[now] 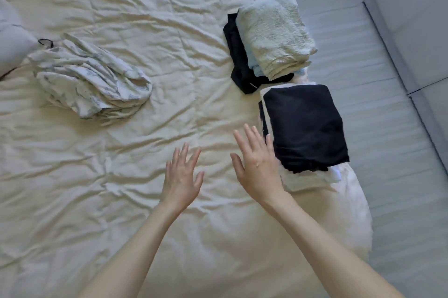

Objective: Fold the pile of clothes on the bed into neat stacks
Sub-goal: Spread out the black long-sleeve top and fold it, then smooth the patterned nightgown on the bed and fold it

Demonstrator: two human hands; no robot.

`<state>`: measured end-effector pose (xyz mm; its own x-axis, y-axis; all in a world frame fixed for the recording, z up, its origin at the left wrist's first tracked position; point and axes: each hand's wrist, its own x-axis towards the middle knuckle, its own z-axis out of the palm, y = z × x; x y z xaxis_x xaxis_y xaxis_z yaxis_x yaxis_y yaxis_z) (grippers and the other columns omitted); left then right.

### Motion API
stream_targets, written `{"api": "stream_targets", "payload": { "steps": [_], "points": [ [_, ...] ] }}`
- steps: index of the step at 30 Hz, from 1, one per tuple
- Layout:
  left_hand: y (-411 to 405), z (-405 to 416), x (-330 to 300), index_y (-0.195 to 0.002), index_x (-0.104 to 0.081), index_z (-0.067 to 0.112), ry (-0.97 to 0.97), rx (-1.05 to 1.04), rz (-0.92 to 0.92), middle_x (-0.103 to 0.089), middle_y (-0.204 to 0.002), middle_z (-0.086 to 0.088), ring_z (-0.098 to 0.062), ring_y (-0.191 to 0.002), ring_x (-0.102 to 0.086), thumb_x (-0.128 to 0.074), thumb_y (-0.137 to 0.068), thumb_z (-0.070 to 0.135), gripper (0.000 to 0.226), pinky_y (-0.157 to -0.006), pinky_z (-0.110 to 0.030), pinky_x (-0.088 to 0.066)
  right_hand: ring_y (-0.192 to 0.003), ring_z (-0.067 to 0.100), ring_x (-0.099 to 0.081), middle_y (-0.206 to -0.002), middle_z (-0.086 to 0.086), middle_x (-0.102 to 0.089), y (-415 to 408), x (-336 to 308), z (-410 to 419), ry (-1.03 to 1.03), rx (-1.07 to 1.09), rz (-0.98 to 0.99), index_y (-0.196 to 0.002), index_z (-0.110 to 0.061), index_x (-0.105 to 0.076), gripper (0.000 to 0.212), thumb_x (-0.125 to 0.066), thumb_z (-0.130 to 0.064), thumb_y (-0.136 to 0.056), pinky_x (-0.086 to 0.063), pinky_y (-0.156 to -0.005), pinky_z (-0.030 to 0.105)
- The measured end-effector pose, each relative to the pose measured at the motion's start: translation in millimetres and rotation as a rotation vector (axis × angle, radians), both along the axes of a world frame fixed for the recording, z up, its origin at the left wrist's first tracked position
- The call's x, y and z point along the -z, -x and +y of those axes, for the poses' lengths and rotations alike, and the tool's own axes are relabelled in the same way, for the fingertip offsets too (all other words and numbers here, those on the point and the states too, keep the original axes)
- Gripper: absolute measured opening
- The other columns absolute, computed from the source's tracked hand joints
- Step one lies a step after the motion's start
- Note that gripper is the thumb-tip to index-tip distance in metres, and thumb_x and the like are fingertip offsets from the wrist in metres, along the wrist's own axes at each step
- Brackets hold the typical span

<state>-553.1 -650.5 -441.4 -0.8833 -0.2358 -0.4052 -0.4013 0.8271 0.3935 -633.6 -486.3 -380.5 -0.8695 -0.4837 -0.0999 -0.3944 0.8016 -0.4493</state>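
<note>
Head-camera view: two bare forearms are extended from the bottom edge up toward the centre of the frame. The left hand is held flat, palm down, with fingers spread and nothing grasped, over the wrinkled cream bedspread just below centre. The right hand is likewise released and spread, palm down, its little-finger side placed against the left edge of a folded black garment; whether real contact is made cannot be told. That black garment is laid on top of folded white clothes as one stack at centre right, close to the bed's right edge. A second stack is seen above it, at upper right: a folded pale green towel is set on a light blue piece, with a black garment spread underneath and sticking out to the left. An unfolded white patterned garment is left crumpled at the left of the frame, well apart from both stacks. A grey pillow is cut off by the left edge. Pale striped flooring is seen along the right side, and a grey cabinet is found in the upper right corner.
</note>
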Motion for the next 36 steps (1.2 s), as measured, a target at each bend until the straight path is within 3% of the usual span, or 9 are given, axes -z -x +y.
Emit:
{"api": "stream_targets", "payload": {
  "steps": [4,9,12,18,21,24,26,30,36],
  "points": [
    [-51,-97,41,-0.150,-0.008,0.031,0.108,-0.126,-0.242,0.004,-0.159,-0.004,-0.025,-0.146,0.006,-0.049,-0.094,0.040,0.070,-0.116,-0.050,-0.010,-0.147,0.022,-0.003,-0.158,0.006,-0.009,-14,50,-74,-0.211,-0.263,-0.181,-0.149,-0.019,-0.020,0.052,-0.036,-0.030,-0.101,0.002,-0.118,0.043],
    [-93,-213,92,-0.147,0.010,0.041,0.158,-0.335,-0.446,0.021,-0.156,-0.002,-0.030,-0.144,0.015,-0.062,-0.073,0.065,0.106,-0.108,-0.064,-0.009,-0.146,0.022,-0.001,-0.159,0.005,-0.005,-21,109,-169,-0.323,-0.466,-0.212,-0.149,-0.022,-0.015,0.056,-0.038,-0.032,-0.100,0.001,-0.116,0.045],
    [-111,-252,122,-0.143,0.017,0.047,0.062,-0.365,-0.571,0.032,-0.152,0.001,-0.028,-0.142,0.021,-0.071,-0.063,0.064,0.120,-0.105,-0.070,-0.011,-0.146,0.023,-0.004,-0.158,0.006,-0.009,-12,135,-227,-0.349,-0.550,-0.147,-0.149,-0.020,-0.016,0.055,-0.039,-0.032,-0.100,-0.004,-0.116,0.045],
    [-123,-254,162,-0.139,0.026,0.046,0.148,-0.335,-0.480,0.033,-0.152,0.001,-0.029,-0.142,0.021,-0.069,-0.055,0.072,0.130,-0.101,-0.071,-0.016,-0.140,0.024,-0.025,-0.151,0.007,-0.030,42,164,-341,-0.242,-0.367,0.150,-0.147,-0.013,-0.024,0.056,-0.044,-0.027,-0.096,-0.016,-0.115,0.041],
    [-127,-254,172,-0.130,0.039,0.044,0.205,-0.317,-0.435,0.034,-0.150,-0.002,-0.031,-0.142,0.021,-0.064,-0.054,0.076,0.132,-0.100,-0.072,-0.018,-0.136,0.029,-0.030,-0.148,0.009,-0.034,68,181,-379,-0.288,-0.312,0.124,-0.145,-0.011,-0.025,0.060,-0.050,-0.027,-0.093,-0.022,-0.112,0.045],
    [-128,-252,174,-0.121,0.045,0.045,0.199,-0.328,-0.410,0.034,-0.150,-0.002,-0.031,-0.142,0.022,-0.064,-0.055,0.075,0.131,-0.100,-0.073,-0.016,-0.113,0.033,-0.048,-0.122,0.015,-0.055,76,190,-391,-0.341,-0.262,0.145,-0.120,-0.007,-0.054,0.033,-0.047,-0.004,-0.087,-0.040,-0.084,0.041],
    [-128,-253,173,-0.119,0.046,0.045,0.184,-0.332,-0.417,0.035,-0.150,-0.001,-0.031,-0.141,0.023,-0.065,-0.055,0.074,0.132,-0.100,-0.073,-0.014,-0.090,0.031,-0.051,-0.099,0.016,-0.062,69,190,-390,-0.278,-0.177,0.151,-0.099,-0.007,-0.064,0.029,-0.042,0.003,-0.082,-0.034,-0.067,0.033],
    [-124,-257,172,-0.132,0.036,0.048,0.118,-0.345,-0.435,0.038,-0.148,0.001,-0.029,-0.140,0.027,-0.068,-0.055,0.072,0.132,-0.100,-0.074,-0.010,-0.080,0.028,-0.049,-0.076,0.007,-0.053,20,182,-365,-0.118,-0.161,0.029,-0.074,-0.012,-0.057,0.020,-0.047,-0.011,-0.091,-0.022,-0.060,0.031],
    [-124,-269,151,-0.142,0.015,0.049,-0.050,-0.328,-0.449,0.033,-0.152,0.005,-0.026,-0.141,0.026,-0.074,-0.062,0.061,0.121,-0.099,-0.075,-0.008,-0.056,0.017,-0.037,-0.059,-0.003,-0.040,-69,154,-271,0.044,-0.135,-0.245,-0.065,-0.014,-0.051,0.027,-0.056,-0.009,-0.091,-0.022,-0.053,0.030]
  ]
}}
